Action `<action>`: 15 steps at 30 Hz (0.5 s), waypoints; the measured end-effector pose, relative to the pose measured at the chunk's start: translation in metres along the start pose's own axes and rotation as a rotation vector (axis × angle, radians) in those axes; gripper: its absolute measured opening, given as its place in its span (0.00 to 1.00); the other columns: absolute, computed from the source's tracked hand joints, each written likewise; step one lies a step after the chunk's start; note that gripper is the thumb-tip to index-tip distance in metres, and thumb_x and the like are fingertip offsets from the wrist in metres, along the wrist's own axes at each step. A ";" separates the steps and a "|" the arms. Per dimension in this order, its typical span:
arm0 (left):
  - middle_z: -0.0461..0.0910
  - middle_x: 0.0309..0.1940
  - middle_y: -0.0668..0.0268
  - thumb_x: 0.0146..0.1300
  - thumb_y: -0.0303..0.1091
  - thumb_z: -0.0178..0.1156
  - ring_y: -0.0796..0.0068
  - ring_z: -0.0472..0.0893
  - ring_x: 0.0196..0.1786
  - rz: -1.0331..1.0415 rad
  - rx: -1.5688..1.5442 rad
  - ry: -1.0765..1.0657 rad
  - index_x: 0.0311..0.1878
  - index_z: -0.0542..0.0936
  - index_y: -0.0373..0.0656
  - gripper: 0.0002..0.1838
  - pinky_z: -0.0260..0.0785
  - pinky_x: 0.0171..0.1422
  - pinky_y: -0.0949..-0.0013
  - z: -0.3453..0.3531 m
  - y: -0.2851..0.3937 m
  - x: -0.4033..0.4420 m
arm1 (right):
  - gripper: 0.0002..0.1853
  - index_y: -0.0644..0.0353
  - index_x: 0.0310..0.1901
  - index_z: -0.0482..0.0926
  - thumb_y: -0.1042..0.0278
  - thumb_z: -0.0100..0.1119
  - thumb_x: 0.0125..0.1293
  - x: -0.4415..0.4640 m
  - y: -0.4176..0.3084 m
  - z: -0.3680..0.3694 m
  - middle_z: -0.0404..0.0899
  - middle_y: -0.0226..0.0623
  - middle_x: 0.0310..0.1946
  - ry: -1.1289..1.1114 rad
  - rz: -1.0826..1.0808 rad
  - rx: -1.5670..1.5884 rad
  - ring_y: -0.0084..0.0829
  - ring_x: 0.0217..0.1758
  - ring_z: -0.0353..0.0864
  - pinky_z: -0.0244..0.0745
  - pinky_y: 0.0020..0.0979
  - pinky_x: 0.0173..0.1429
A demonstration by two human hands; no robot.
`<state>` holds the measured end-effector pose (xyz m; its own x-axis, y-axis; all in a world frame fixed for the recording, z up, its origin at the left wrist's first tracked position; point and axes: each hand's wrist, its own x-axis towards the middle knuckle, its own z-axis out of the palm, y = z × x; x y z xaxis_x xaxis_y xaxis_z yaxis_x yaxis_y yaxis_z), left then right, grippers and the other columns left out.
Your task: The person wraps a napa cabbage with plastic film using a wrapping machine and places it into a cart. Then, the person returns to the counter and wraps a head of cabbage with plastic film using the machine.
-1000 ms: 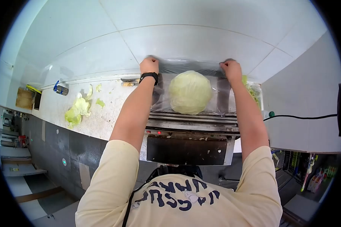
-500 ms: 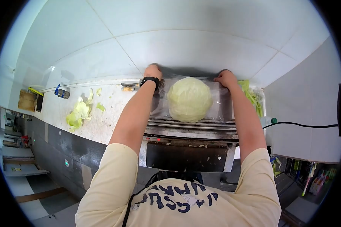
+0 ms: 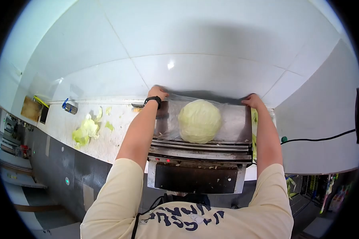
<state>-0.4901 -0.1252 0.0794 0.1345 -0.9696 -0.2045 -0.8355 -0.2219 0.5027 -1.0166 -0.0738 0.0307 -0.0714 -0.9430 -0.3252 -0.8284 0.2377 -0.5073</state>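
A pale green cabbage [image 3: 200,121] rests on clear plastic film [image 3: 172,107] over the metal wrapping machine [image 3: 199,151]. Beyond the cabbage, my left hand [image 3: 158,93] pinches the film's far left corner; a black watch is on that wrist. The far right corner is gripped by my right hand [image 3: 252,100], fingers closed. Between both hands the film's far edge is stretched and raised near the wall. The cabbage itself is touched by neither hand.
Loose cabbage leaves [image 3: 86,131] lie on the white counter [image 3: 108,139] at left. A knife [image 3: 137,106] is beside my left forearm, and a bottle with a blue loop [image 3: 70,107] stands farther left. A black cable [image 3: 319,135] runs at right. The tiled wall rises behind.
Both hands have spread farther apart with the film, the right one moving outward. The film's far edge is pulled wider. The whole view has shifted, so the scene sits lower.
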 end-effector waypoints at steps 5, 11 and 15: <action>0.88 0.45 0.56 0.54 0.44 0.74 0.60 0.86 0.51 -0.039 0.013 -0.018 0.47 0.88 0.41 0.21 0.77 0.57 0.61 0.032 -0.008 0.019 | 0.14 0.63 0.45 0.86 0.61 0.66 0.65 -0.091 -0.116 -0.001 0.86 0.47 0.38 0.579 -0.174 0.125 0.42 0.42 0.87 0.79 0.37 0.48; 0.85 0.55 0.60 0.61 0.48 0.70 0.60 0.82 0.62 -0.044 0.391 -0.001 0.53 0.86 0.48 0.21 0.72 0.67 0.58 0.007 0.045 -0.042 | 0.21 0.55 0.52 0.84 0.49 0.64 0.66 -0.172 -0.244 0.060 0.79 0.43 0.60 0.485 -0.664 0.014 0.45 0.66 0.75 0.72 0.44 0.67; 0.87 0.50 0.60 0.57 0.43 0.71 0.62 0.85 0.55 0.033 0.084 0.042 0.52 0.87 0.46 0.21 0.76 0.60 0.60 0.021 0.024 -0.019 | 0.27 0.53 0.60 0.80 0.45 0.62 0.66 -0.167 -0.254 0.093 0.76 0.42 0.64 0.494 -0.655 -0.175 0.45 0.69 0.72 0.68 0.48 0.70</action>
<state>-0.5237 -0.1094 0.0774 0.1272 -0.9801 -0.1526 -0.8813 -0.1823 0.4360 -0.7430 0.0449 0.1398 0.2531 -0.8811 0.3996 -0.8584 -0.3950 -0.3274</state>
